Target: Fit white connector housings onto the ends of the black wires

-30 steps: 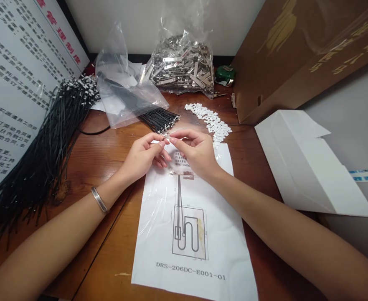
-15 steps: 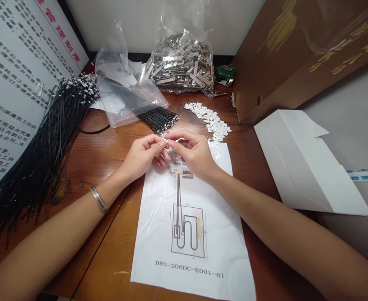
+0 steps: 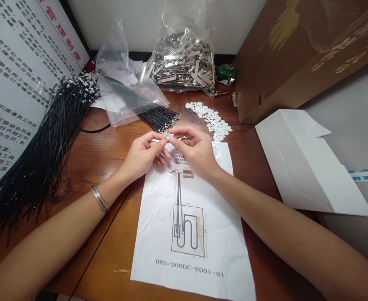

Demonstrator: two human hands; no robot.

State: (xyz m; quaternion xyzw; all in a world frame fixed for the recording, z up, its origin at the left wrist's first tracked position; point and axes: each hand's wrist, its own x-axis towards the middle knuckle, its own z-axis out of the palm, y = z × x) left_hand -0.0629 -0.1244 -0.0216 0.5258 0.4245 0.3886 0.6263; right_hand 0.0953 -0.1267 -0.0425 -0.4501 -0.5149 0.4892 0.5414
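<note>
My left hand (image 3: 144, 154) and my right hand (image 3: 194, 150) meet fingertip to fingertip above the top of a white drawing sheet (image 3: 190, 234) marked DRS-206DC-E001-01. Both hands pinch a small white piece (image 3: 168, 136) between thumb and forefinger; I cannot make out what it is. A silver bracelet (image 3: 99, 198) sits on my left wrist. Just beyond the fingers lie the metal-tipped ends of a bundle of thin black wires (image 3: 160, 117) spilling from a clear bag (image 3: 124, 92). A scatter of small white plastic pieces (image 3: 211, 119) lies to the right of the hands.
A large heap of black wires (image 3: 46, 146) fills the table's left side beside a printed board (image 3: 11, 83). A clear bag of shiny metal strips (image 3: 184, 67) stands at the back. A brown cardboard box (image 3: 296, 54) and a white folded carton (image 3: 305, 163) crowd the right.
The hands stay together and have shifted only slightly; the fingers have adjusted their pinch on the small piece. Nothing else has moved.
</note>
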